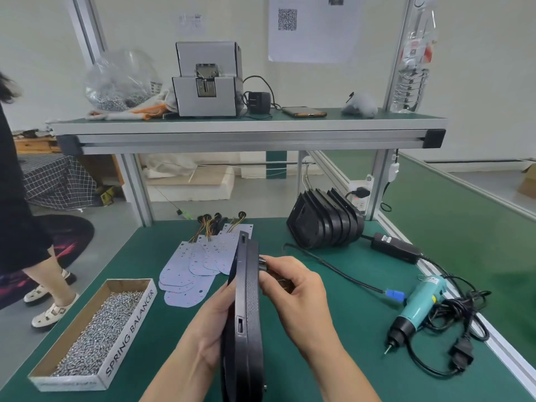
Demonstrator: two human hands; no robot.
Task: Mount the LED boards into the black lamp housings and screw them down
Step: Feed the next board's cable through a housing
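A black lamp housing (246,311) stands on edge above the green table, seen edge-on. My left hand (209,329) grips it from the left side near its lower half. My right hand (293,288) pinches a small black plug with wires (263,263) against the housing's right face. Several white LED boards (195,262) with yellow and orange wires lie fanned on the table behind the housing. A stack of black housings (324,220) leans at the back right. A teal electric screwdriver (417,304) lies to the right.
A cardboard box of screws (95,335) sits at the front left. A black power adapter (396,247) and cables trail on the right. The upper shelf carries a screw feeder (207,79), a phone and a bag of screws. A person stands at the far left.
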